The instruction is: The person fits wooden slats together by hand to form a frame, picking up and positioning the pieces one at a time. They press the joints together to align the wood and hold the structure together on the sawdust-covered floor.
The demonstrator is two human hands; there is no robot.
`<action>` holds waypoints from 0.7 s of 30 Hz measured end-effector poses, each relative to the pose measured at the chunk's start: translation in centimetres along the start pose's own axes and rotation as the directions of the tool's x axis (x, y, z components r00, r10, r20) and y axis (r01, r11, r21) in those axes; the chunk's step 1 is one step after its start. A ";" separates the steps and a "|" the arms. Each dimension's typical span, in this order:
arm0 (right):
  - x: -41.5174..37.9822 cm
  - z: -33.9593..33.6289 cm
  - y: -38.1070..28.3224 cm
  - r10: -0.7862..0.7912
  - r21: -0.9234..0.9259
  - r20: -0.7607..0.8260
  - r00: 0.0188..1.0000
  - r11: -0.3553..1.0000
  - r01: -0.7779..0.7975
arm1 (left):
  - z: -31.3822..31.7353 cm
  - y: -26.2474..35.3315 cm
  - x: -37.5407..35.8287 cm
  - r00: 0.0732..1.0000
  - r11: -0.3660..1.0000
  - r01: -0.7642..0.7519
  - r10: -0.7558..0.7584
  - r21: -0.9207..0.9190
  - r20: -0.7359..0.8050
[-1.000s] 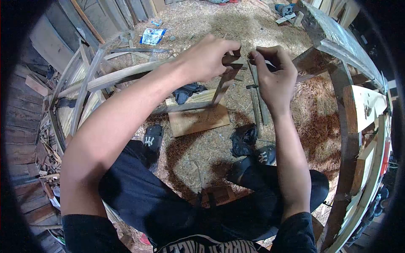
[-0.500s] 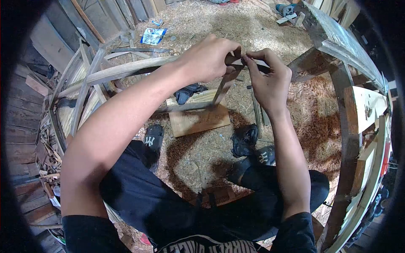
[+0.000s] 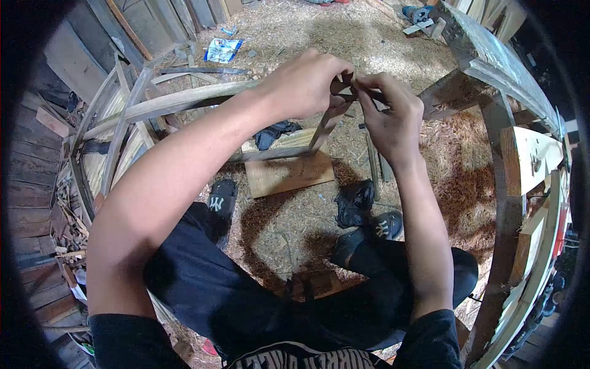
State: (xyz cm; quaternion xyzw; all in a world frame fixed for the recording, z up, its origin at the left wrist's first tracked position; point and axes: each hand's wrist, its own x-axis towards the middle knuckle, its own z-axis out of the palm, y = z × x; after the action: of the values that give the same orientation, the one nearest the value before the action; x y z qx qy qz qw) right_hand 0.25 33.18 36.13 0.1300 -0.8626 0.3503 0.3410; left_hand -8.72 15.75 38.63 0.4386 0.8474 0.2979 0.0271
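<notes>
Both hands meet at the corner of a wooden frame, whose long pale rail (image 3: 190, 101) runs off to the left. A short wooden upright (image 3: 329, 126) goes down from that corner to a lower bar (image 3: 273, 154). My left hand (image 3: 310, 83) has its fingers curled over the corner; what they grip is hidden. Close beside it, my right hand (image 3: 391, 114) pinches thumb and fingertips together right at the corner. Anything between those fingertips is too small to make out.
A flat board (image 3: 292, 175) and a black bundle (image 3: 355, 203) lie on the shaving-covered floor between the feet. Wooden framework with a thick plank (image 3: 510, 92) stands at the right. A blue-white packet (image 3: 222, 50) and a blue power tool (image 3: 418, 13) lie farther back.
Both hands stay at the frame corner. The right hand's fingers have shifted slightly; little else differs.
</notes>
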 end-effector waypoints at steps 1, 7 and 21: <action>0.0 0.0 0.0 -0.013 0.006 0.019 1.000 1.000 0.013 | 0.0 -0.1 0.0 1.000 0.999 -0.023 0.024 0.029 -0.015; -0.1 -0.2 -0.3 -0.100 -0.093 0.042 0.994 0.990 0.104 | 0.0 0.0 0.0 1.000 0.999 -0.026 0.026 -0.025 0.011; -0.3 0.1 -0.6 -0.111 -0.129 0.024 0.994 0.985 0.113 | 0.3 0.7 -0.5 0.998 0.995 -0.010 0.016 0.098 -0.061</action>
State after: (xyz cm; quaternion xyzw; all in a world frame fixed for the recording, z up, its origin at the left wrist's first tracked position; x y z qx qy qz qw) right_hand 0.67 32.68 36.13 0.1585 -0.8777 0.2727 0.3608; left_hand -7.83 15.81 38.68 0.4356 0.8584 0.2699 -0.0226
